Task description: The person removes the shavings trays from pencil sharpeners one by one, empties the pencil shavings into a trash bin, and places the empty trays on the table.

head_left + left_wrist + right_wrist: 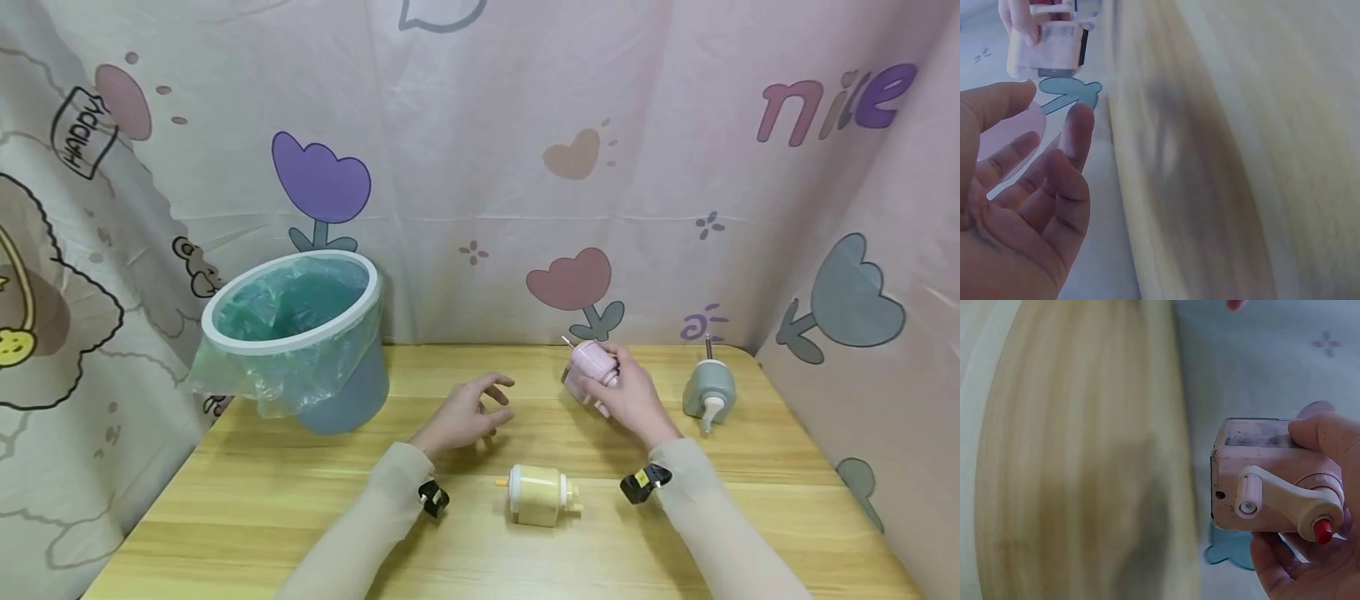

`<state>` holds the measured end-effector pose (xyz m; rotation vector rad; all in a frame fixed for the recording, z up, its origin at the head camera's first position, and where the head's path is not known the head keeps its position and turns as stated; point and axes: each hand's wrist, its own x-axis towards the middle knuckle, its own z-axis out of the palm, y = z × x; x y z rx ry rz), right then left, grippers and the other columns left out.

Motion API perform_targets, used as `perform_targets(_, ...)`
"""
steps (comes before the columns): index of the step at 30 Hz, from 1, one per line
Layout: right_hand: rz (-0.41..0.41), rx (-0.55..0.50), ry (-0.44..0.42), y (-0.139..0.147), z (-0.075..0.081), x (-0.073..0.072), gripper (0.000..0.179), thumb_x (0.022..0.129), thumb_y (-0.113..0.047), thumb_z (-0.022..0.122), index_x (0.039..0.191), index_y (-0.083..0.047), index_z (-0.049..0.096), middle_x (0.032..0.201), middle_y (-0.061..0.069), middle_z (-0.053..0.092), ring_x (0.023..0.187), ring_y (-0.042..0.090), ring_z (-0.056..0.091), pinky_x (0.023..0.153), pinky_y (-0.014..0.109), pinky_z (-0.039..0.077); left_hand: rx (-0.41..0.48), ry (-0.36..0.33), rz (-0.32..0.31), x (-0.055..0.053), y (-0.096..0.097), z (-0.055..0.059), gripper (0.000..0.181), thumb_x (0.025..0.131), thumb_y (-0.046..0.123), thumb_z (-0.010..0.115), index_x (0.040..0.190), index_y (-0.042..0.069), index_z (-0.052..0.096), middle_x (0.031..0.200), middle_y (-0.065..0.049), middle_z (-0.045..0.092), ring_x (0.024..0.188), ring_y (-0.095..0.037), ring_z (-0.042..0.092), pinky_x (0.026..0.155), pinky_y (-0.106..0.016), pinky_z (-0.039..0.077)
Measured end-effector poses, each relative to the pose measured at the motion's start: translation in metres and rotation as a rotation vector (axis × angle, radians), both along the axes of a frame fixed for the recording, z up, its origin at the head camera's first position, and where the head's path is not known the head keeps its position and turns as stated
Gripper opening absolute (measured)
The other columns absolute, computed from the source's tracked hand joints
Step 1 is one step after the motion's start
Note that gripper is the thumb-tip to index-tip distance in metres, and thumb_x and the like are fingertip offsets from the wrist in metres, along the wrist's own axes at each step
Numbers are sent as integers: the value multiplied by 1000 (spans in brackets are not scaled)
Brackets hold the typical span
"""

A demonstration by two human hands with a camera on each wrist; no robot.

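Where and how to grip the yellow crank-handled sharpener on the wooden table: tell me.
Probably best by the boxy yellow body, from above, pinching its near and far sides: an orange rod juts from its left end and the pale yellow crank from its right, leaving the middle unobstructed.

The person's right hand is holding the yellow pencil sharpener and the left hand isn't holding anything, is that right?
Not quite: the head view shows the right hand holding the pink pencil sharpener. The yellow pencil sharpener is on the table. And yes, the left hand isn't holding anything.
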<state>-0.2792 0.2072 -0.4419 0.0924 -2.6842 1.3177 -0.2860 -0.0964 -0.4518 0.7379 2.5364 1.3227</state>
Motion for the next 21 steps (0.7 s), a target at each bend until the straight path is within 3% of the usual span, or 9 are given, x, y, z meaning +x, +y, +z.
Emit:
perform_targets(3, 2, -33, 12, 1, 10, 12, 77, 97, -31, 81, 157, -4, 42, 136, 29, 64, 106, 35, 70, 76, 33, 62, 47, -11, 1, 3, -3, 5, 45, 103, 19, 72, 147, 18, 60, 130, -20, 70, 77, -34, 76, 65, -38, 63)
perform_targets(8, 13, -93, 38, 1, 27, 37, 77, 98, -33, 81, 159, -8, 42, 141, 25, 63, 114, 36, 68, 77, 31, 62, 154, -28, 6, 10, -6, 14, 44, 104, 18, 72, 146, 19, 61, 131, -23, 69, 82, -47, 76, 73, -60, 64)
perform_targets(10, 17, -119, 59, 1, 33, 46, 76, 98, -32, 81, 160, -9, 43, 142, 23, 63, 115, 33, 67, 79, 28, 61, 182, -20, 6, 13, -7, 17, 43, 104, 17, 72, 145, 19, 62, 130, -23, 69, 82, -49, 75, 74, -63, 63)
perform_targets(14, 30, -176, 101, -2, 42, 64, 71, 98, -25, 81, 158, -11, 46, 140, 20, 64, 112, 20, 64, 83, 23, 58, 198, 12, -5, 20, -7, 26, 42, 103, 17, 73, 143, 20, 63, 127, -17, 71, 77, -39, 76, 72, -58, 64)
perform_targets(17, 43, -219, 123, -4, 48, 76, 67, 98, -20, 81, 156, -11, 48, 138, 19, 64, 110, 10, 63, 85, 20, 57, 205, 39, -22, 26, -6, 32, 42, 102, 19, 74, 143, 21, 64, 126, -11, 73, 72, -26, 76, 66, -45, 65)
perform_targets(21, 73, -265, 148, -7, 54, 88, 63, 98, -13, 79, 154, -9, 51, 135, 19, 64, 109, 6, 64, 86, 21, 59, 226, 65, -61, 33, -4, 38, 43, 102, 19, 75, 143, 21, 64, 125, -8, 73, 69, -20, 75, 61, -35, 63)
